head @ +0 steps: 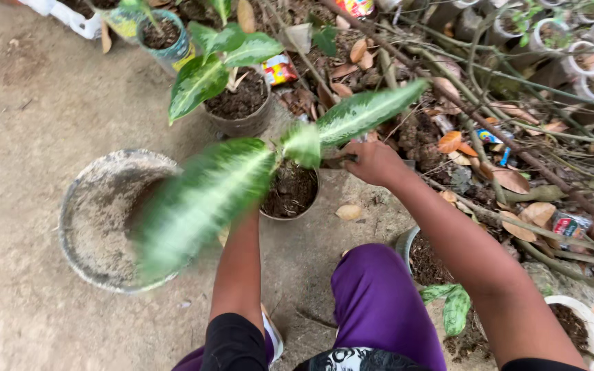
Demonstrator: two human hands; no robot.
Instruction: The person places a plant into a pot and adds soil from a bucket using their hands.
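Observation:
A small dark pot (pixel 290 196) of soil stands on the ground in front of me and holds a plant with long green-and-white leaves (pixel 362 110). My right hand (pixel 374 163) is at the pot's right rim. Its fingers are curled around a thin dark object (pixel 338 159) that I cannot identify. My left forearm (pixel 238 264) reaches toward the pot's near side. A big, blurred leaf (pixel 204 199) hides the left hand, so I cannot see its grip.
A wide round basin (pixel 80 206) of sandy soil sits at the left on bare ground. Behind is another potted plant (pixel 242 103). Dry leaves, branches and wrappers lie at the right, with more pots (pixel 579 316) near my purple-clad knee (pixel 379 295).

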